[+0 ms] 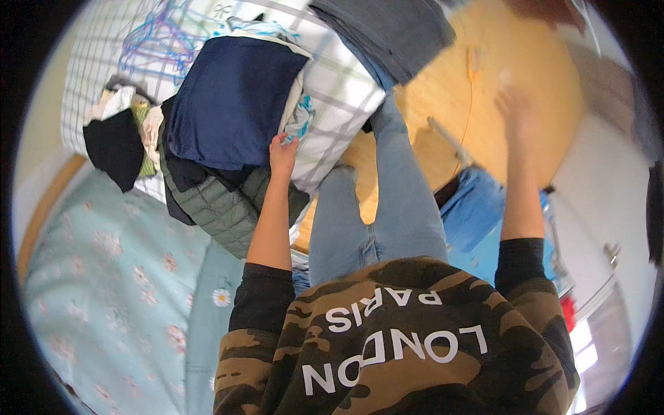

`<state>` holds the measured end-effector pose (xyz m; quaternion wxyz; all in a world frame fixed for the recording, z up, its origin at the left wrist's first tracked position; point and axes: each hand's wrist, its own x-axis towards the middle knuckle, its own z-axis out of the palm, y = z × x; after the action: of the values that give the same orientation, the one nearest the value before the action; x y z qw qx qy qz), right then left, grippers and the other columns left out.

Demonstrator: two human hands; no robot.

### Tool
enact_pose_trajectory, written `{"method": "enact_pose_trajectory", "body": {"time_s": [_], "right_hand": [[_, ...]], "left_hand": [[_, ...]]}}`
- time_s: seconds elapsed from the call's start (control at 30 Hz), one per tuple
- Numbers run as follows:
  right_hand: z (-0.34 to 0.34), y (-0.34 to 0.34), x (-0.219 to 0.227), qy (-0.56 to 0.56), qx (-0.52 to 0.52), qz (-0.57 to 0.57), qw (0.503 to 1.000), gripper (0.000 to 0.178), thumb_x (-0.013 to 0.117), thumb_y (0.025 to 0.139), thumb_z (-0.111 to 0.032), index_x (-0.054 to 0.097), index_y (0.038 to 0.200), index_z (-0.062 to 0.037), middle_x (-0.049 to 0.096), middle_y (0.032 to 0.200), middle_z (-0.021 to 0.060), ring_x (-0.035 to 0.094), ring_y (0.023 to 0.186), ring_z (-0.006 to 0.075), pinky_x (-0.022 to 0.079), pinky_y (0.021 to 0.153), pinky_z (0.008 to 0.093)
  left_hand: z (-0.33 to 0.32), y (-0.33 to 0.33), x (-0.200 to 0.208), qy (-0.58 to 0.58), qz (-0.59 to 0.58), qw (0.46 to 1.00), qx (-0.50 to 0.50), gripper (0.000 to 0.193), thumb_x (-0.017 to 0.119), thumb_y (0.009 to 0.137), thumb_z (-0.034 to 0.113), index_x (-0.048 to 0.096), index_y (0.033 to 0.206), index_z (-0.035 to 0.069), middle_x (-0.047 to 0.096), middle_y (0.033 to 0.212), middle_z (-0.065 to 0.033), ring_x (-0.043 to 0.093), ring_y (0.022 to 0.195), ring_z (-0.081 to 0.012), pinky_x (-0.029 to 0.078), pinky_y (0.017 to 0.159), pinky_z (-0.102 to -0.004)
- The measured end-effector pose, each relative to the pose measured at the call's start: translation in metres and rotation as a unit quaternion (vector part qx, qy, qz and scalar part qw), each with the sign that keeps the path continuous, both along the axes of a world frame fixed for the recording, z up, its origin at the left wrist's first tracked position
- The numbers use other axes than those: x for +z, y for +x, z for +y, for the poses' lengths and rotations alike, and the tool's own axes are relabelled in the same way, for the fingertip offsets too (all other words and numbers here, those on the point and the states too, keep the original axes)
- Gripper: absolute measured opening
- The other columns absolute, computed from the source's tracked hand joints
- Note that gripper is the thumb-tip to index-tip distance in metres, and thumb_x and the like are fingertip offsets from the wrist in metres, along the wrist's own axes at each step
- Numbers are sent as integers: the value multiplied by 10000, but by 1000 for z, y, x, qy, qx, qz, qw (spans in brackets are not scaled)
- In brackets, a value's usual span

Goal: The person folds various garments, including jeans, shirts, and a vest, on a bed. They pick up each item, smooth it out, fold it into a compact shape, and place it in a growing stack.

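My left hand (283,158) is at the near right corner of a folded navy garment (238,100), its fingertips slightly apart beside the edge. Under that garment, white cloth with turquoise marks (299,119) sticks out on the right. The navy garment lies on top of a pile with a dark green quilted jacket (225,211) beneath and in front. My right hand (517,114) is raised over the floor on the right, blurred by motion, fingers apart, with nothing visible in it.
Folded dark grey trousers (391,34) lie at the bed's far edge. Purple and blue hangers (162,41) and a black garment (114,149) are on the checked sheet (339,83). Floral bedding (124,277) covers the left. Blue denim (474,207) lies right of my legs; an orange cord (467,117) crosses the floor.
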<state>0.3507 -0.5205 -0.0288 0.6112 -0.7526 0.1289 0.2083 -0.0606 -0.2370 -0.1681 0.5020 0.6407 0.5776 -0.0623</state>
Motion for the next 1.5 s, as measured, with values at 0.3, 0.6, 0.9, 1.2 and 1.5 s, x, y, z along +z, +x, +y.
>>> {"method": "enact_pose_trajectory", "body": {"time_s": [0.3, 0.6, 0.9, 1.2, 1.5], "right_hand": [[-58, -322, -55, 20, -56, 236, 970, 110, 510, 814, -86, 529, 923, -93, 565, 898, 16, 546, 745, 119, 465, 646, 257], [-52, -342, -286, -141, 104, 116, 978, 306, 550, 749, -89, 548, 1043, -3, 577, 1013, 180, 573, 882, 280, 441, 777, 344], [6, -264, -596, -241, -203, 233, 920, 640, 737, 666, -189, 432, 1181, 38, 565, 1019, 167, 560, 922, 273, 469, 760, 361], [-20, -288, -324, 353, -54, 349, 866, 203, 629, 802, -167, 545, 941, -45, 526, 805, -24, 466, 688, 80, 392, 595, 223], [-121, -267, 160, 403, 538, 137, 728, 189, 674, 722, -104, 586, 843, 12, 597, 841, 158, 554, 831, 314, 427, 725, 358]], "left_hand": [[-27, -43, 13, 62, 16, 941, -334, 533, 607, 770, 254, 430, 1209, 8, 382, 1270, -217, 376, 1164, -347, 304, 969, -386], [-56, 28, -79, 432, -69, 765, -473, 619, 492, 823, 348, 286, 1344, 86, 260, 1360, -196, 279, 1207, -378, 208, 969, -532], [-45, -5, -125, 458, -80, 760, -455, 615, 299, 876, 412, 333, 1268, -61, 252, 1342, -276, 262, 1205, -417, 169, 972, -514], [-55, 13, -109, 496, -53, 730, -468, 579, 470, 732, 266, 417, 1252, 18, 327, 1327, -206, 331, 1174, -378, 218, 957, -519], [-213, 38, 81, -122, -183, 837, -501, 900, 735, 624, 227, 218, 1356, 146, 339, 1328, -166, 369, 1197, -322, 343, 953, -402]]}}
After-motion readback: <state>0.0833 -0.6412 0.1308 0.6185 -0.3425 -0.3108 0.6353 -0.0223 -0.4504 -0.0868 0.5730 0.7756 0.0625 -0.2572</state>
